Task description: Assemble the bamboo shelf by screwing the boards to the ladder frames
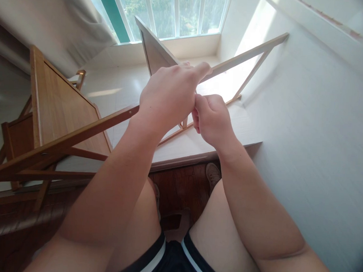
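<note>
My left hand [172, 86] lies over the top of a wooden frame, its fingers curled round a wooden bar [246, 57] with their tips hidden from me. Just below and right of it, my right hand [213, 117] is closed in a pinch close under the same bar; whatever is between its fingers is hidden. Behind my left hand a flat wooden panel [155, 49] stands tilted up. Thinner struts [254, 73] slope from the bar to the white ledge. Another long wooden bar [93, 125] runs from beneath my left forearm to the lower left.
At left stands a wooden piece with a flat board [67, 105] and crossed legs. The white ledge [187, 146] runs under the frame to the barred window [175, 14]. A curtain [59, 20] hangs at left, a white wall [316, 118] rises at right. Dark wooden floor [178, 188] lies below.
</note>
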Demonstrator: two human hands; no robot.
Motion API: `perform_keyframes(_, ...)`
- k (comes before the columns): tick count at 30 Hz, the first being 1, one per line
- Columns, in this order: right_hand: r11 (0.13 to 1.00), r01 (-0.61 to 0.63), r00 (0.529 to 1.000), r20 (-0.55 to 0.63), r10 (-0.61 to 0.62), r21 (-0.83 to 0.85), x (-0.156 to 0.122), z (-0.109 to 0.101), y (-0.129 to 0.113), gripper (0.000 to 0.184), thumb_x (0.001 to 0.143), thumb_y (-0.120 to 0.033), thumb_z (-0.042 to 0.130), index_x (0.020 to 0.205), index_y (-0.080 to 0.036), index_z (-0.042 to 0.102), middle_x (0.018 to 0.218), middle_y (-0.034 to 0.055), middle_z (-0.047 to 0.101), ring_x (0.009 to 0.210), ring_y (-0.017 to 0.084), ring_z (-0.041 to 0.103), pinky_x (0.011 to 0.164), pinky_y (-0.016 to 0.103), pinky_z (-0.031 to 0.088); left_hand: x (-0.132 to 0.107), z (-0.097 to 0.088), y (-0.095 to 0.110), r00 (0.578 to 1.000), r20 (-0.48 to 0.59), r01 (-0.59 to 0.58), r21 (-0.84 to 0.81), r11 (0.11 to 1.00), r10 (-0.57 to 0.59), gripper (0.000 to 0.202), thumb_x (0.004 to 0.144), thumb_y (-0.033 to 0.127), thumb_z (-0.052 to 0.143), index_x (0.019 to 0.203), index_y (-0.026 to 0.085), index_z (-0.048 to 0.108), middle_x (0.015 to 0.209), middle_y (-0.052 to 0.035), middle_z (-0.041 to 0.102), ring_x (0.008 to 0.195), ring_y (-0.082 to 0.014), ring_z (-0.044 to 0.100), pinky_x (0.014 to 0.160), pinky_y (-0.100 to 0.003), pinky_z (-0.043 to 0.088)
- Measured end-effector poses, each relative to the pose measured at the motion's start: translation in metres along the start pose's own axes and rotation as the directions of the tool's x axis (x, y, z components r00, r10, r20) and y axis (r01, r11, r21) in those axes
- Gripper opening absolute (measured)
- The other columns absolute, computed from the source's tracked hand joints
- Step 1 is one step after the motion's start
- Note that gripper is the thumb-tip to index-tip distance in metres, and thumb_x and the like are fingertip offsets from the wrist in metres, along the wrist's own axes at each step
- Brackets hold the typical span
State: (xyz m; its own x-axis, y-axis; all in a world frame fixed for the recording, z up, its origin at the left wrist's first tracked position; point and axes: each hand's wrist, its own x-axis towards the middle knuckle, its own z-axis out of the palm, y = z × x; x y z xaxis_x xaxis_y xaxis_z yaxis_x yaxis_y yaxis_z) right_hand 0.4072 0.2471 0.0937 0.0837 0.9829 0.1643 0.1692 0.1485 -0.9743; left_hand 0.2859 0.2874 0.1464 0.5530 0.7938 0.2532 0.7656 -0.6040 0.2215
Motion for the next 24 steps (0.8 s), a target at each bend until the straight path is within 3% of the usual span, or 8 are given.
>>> perform_keyframes(9, 0.999, 0.015, 0.998, 0.066, -0.011, -0.051, 0.0035, -0.0054, 0.0028, 0.038, 0.097, -0.032, 0.050, 0.062, -0.025, 0.038, 0.046, -0.0043, 0.031, 0.050, 0.014, 0.037, 0.049, 0.030, 0.033, -0.0010, 0.0003, 0.0010, 0.999, -0.025, -0.040, 0.057, 0.998, 0.042, 0.056, 0.091, 0.016, 0.032, 0.136, 0.042, 0.054, 0.130, -0.0013, 0.066, 0.111, -0.0325, 0.063, 0.085, -0.049, 0.045)
perform_keyframes(14, 0.991, 0.067, 0.997, 0.045, -0.062, -0.118, 0.0044, -0.0071, 0.0046, 0.038, 0.097, -0.031, 0.048, 0.061, -0.024, 0.042, 0.047, -0.0027, 0.034, 0.053, 0.015, 0.038, 0.051, 0.030, 0.032, -0.0010, 0.0001, 0.0020, 0.999, 0.007, 0.037, -0.014, 0.999, -0.037, 0.057, 0.091, 0.019, 0.033, 0.137, 0.046, 0.052, 0.127, -0.0002, 0.068, 0.119, -0.0315, 0.059, 0.097, -0.051, 0.044)
perform_keyframes(17, 0.984, 0.087, 0.996, 0.032, -0.083, -0.153, 0.0038, -0.0068, 0.0040, 0.041, 0.099, -0.030, 0.046, 0.059, -0.024, 0.042, 0.049, -0.0019, 0.035, 0.054, 0.015, 0.039, 0.052, 0.030, 0.031, -0.0009, -0.0001, 0.0019, 0.999, 0.011, 0.031, 0.019, 0.999, -0.031, 0.056, 0.092, 0.019, 0.033, 0.138, 0.046, 0.051, 0.126, 0.0000, 0.068, 0.117, -0.0301, 0.060, 0.096, -0.049, 0.045)
perform_keyframes(24, 0.963, 0.127, 0.992, 0.050, -0.119, -0.239, 0.0042, -0.0046, 0.0098, 0.053, 0.102, -0.040, 0.039, 0.052, -0.023, 0.033, 0.047, -0.0026, 0.033, 0.050, 0.013, 0.032, 0.053, 0.031, 0.020, -0.0004, -0.0034, 0.0021, 0.999, -0.024, -0.026, 0.041, 0.999, 0.027, 0.054, 0.091, 0.012, 0.037, 0.135, 0.035, 0.058, 0.126, -0.0032, 0.069, 0.110, -0.0273, 0.066, 0.090, -0.042, 0.049)
